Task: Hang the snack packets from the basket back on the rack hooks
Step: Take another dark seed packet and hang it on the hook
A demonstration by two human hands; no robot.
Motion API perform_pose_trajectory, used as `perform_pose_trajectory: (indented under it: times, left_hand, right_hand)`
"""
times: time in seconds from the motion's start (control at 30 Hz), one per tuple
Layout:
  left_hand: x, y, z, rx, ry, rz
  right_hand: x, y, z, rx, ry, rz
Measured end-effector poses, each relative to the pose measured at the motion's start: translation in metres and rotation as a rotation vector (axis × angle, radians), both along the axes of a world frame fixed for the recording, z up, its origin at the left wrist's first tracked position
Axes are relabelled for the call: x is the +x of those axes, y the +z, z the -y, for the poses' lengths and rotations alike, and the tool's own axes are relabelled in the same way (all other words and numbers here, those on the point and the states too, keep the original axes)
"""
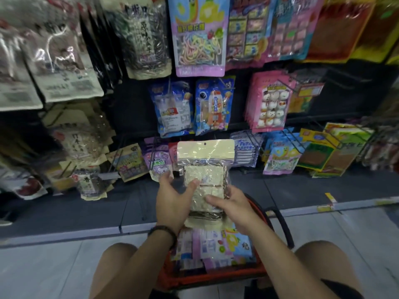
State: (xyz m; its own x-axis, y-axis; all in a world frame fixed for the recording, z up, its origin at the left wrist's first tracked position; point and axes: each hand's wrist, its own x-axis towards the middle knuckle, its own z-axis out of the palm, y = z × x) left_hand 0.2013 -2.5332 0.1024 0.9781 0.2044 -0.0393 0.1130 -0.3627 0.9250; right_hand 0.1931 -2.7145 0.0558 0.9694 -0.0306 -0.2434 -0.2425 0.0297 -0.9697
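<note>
- Two hands grasp one clear-fronted snack packet with a cream header (206, 156), held upright above the basket and in front of the rack's lowest row.
- Left hand (174, 199) grips the packet's left edge, with the thumb lying across the front and the fingers tucked behind.
- Right hand (232, 209) grips the right edge lower down, with the thumb pressed on the front and the fingers behind.
- Small round hang hole (204, 144) sits in the middle of the header, not on any hook.
- Pale rectangular blocks show through the packet's clear film.
- Red plastic basket (216, 276) with a black handle (282, 223) stands on the grey tiled floor (64, 266) between the person's knees, just under the hands.
- Several flat pastel packets (216, 244) lie piled in the basket.
- Black wire rack hooks (252, 140) carry hanging rows of blue cartoon packets (172, 108), a pink stack printed with round white faces (269, 104) and a lilac packet of coloured strips (198, 35).
- Dark beaded bracelet (162, 230) circles the left wrist.
</note>
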Motion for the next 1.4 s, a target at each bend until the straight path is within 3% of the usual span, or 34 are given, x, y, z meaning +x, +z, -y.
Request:
perform_pose_trajectory:
  times: [0.1, 0.2, 0.37, 0.43, 0.53, 0.67, 0.77, 0.9, 1.17, 1.3, 1.4]
  left_hand:
    - [-0.010, -0.003, 0.019, 0.043, -0.045, 0.088]
    - [-0.009, -0.002, 0.035, -0.200, -0.143, 0.018]
    - [0.003, 0.016, 0.018, -0.186, 0.035, 0.149]
    - [0.009, 0.020, 0.004, -0.280, -0.008, 0.114]
    - [0.016, 0.024, -0.015, -0.503, -0.253, -0.017]
    - [0.018, 0.037, -0.027, -0.595, -0.488, -0.182]
    - [0.018, 0.045, -0.026, -0.552, -0.428, -0.175]
    - [0.027, 0.051, -0.023, -0.452, -0.213, 0.013]
    - [0.041, 0.083, -0.038, -0.489, -0.261, 0.023]
    - [0.057, 0.106, -0.041, -0.444, -0.169, 0.106]
    - [0.078, 0.126, -0.045, -0.524, -0.108, 0.139]
  right_hand:
    - [0.003, 0.013, -0.014, -0.131, -0.115, 0.104]
    - [-0.001, 0.025, -0.034, -0.254, -0.156, 0.253]
    - [-0.011, 0.033, -0.034, -0.352, -0.013, 0.480]
    - [-0.001, 0.040, -0.020, -0.311, 0.004, 0.476]
    - [0.020, 0.054, -0.006, -0.312, -0.151, 0.376]
    - [0.040, 0.078, 0.001, -0.036, -0.069, 0.142]
    - [0.042, 0.094, -0.002, 0.131, -0.010, 0.138]
    - [0.046, 0.100, -0.016, 0.133, -0.030, 0.170]
    - [0.062, 0.135, -0.020, 0.087, -0.071, 0.236]
    - [0.086, 0.165, -0.030, 0.145, -0.085, 0.285]
    - [0.109, 0.187, -0.047, 0.153, -0.122, 0.327]
